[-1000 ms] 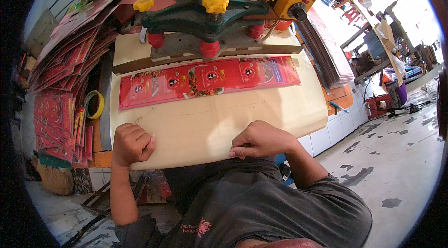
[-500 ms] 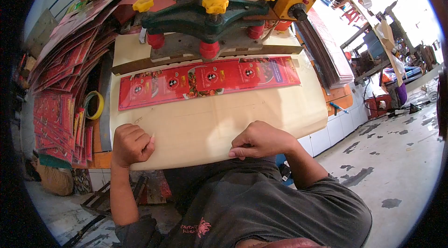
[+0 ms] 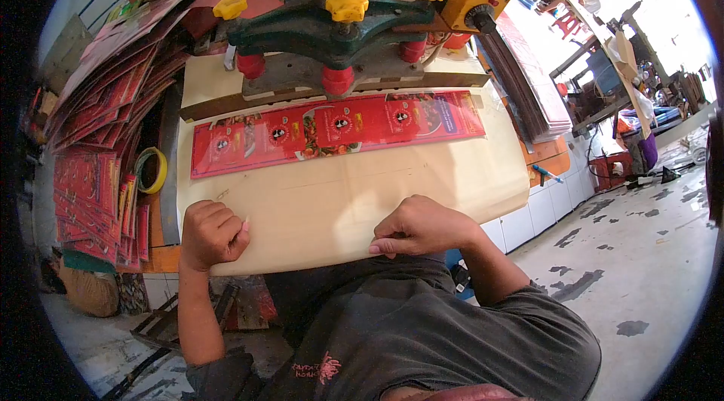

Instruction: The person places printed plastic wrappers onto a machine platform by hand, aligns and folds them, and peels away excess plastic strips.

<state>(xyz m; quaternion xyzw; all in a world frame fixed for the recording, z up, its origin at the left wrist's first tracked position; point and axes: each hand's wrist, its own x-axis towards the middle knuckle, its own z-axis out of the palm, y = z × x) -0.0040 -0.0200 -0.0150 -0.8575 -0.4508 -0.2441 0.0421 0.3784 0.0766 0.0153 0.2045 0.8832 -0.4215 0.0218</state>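
My left hand (image 3: 215,235) is closed in a fist at the near left corner of a large cream sheet (image 3: 339,212), thumb against the curled fingers. On the sheet's front edge rests my right hand (image 3: 415,229), also closed, its fingers folded under and the thumb pointing left. Nothing shows protruding from either fist. Beyond both hands, a long red printed strip (image 3: 286,129) with food pictures and round logos lies across the sheet, under a shiny clear layer. Just behind it stands a dark green press head (image 3: 332,31) with yellow knobs and red feet.
Red printed sheets (image 3: 113,99) are piled on the left, near a yellow tape roll (image 3: 151,170). A yellow control box (image 3: 473,1) sits upper right. More stacked sheets (image 3: 528,88) and a blue pen (image 3: 548,174) lie at the right. Beyond is a worn floor (image 3: 596,273).
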